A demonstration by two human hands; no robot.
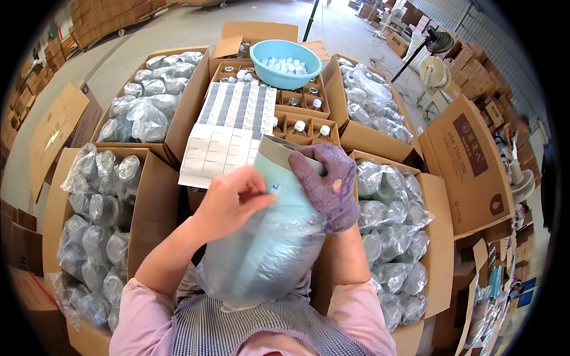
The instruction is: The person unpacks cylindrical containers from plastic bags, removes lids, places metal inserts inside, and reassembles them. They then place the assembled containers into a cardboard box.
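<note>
Left hand: the bare left hand [228, 199] is curled, thumb and forefinger pinched together on a small blue-and-white tab [275, 189] at the upper face of the bagged cone.
Right hand: the right hand [326, 181], in a worn purple glove with a hole at the back, is closed over the top right side of the same cone, fingers wrapped across its grey upper end.
Held thing: a pale blue-green yarn cone [267, 237] in a clear plastic bag, tilted with its narrow grey top pointing far and its wide base near, against the person's checked apron [249, 332].
Thing relative to hands: the cone lies between the two hands, left hand on its left upper face, right hand on its right upper edge; most of its body hangs below both hands.
Sticker sheet: a white sheet of small labels [228, 133] lies just beyond the hands, across the open cartons.
Basin: a light blue basin [286, 64] of small white caps sits at the far middle, on a carton of small bottles [303, 118].
Cartons left: open boxes of bagged cones [98, 219], near left and far left.
Cartons right: more bagged cones [395, 237] in boxes to the right, near and far.
</note>
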